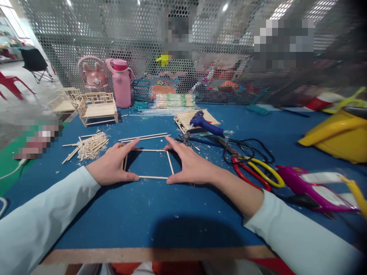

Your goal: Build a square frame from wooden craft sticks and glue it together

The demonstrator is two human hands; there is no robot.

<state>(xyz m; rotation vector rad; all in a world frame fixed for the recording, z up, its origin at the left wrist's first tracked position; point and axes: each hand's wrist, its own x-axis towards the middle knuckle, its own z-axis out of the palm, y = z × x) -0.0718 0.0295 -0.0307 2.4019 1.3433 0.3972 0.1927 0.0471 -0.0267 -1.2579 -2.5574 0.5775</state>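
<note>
A rectangle of thin wooden sticks (153, 177) lies flat on the blue tabletop (137, 221). My left hand (114, 163) grips its left end, thumb at the near corner and fingers at the far one. At the right end my right hand (190, 160) holds it the same way, thumb on the near corner. Two loose sticks (143, 138) lie just beyond the rectangle. Left of my left hand is a pile of short stick pieces (93, 147). Behind my right hand, a blue glue gun (205, 123) rests on a small stick-built piece (183, 120).
Small stick-built furniture (99, 110) and a pink bottle (122, 84) stand at the back left. Red-and-yellow-handled pliers (246, 175), a black cable, a purple tool (312, 187) and a yellow object (341, 133) lie at right. A perforated metal screen (137, 42) rises behind.
</note>
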